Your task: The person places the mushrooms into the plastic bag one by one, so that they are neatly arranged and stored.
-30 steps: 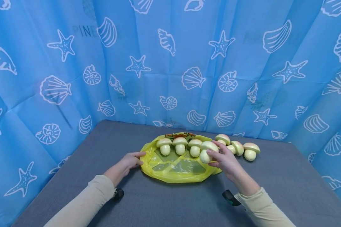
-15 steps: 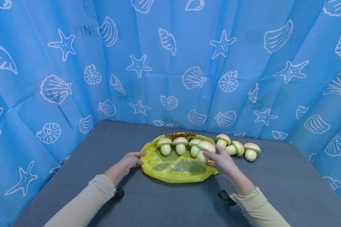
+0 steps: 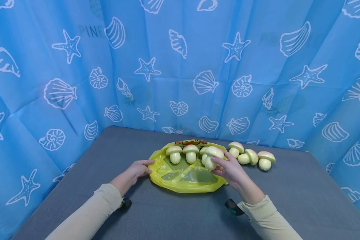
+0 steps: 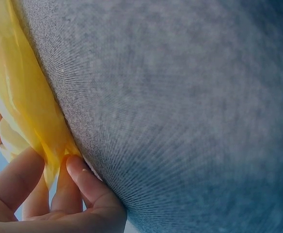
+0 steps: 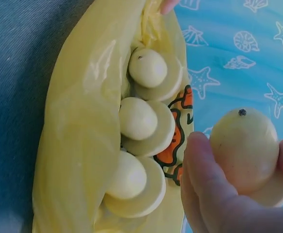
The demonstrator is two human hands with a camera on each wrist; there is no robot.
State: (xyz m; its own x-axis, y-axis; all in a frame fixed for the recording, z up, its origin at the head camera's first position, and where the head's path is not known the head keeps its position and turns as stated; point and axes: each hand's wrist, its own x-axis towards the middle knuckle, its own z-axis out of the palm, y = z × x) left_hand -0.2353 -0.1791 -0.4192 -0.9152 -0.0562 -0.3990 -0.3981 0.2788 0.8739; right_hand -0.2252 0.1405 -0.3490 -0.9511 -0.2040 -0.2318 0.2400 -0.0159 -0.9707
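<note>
A yellow plastic bag (image 3: 183,190) lies spread on the table with its mouth open. My left hand (image 3: 138,170) pinches the bag's left edge, and the left wrist view shows the gathered yellow film (image 4: 39,111) between thumb and fingers. Three toy mushrooms stand in a row at the back of the bag, the left one (image 3: 175,156) and the middle one (image 3: 191,156) in plain sight, the right one partly covered. My right hand (image 3: 231,171) holds another toy mushroom (image 3: 213,155) by its side, above the bag's right part. Its pale rounded stem (image 5: 245,150) fills the right wrist view's grip.
Right of the bag lie three more toy mushrooms: one at the back (image 3: 235,150), one tipped on its side (image 3: 248,157), one at the right (image 3: 265,160). A blue curtain (image 3: 180,66) with shell prints hangs behind the grey table (image 3: 303,196).
My right hand has moved left with the toy mushroom, from the bag's right edge to over its right part, now partly covering the third mushroom in the row. The left hand has stayed put.
</note>
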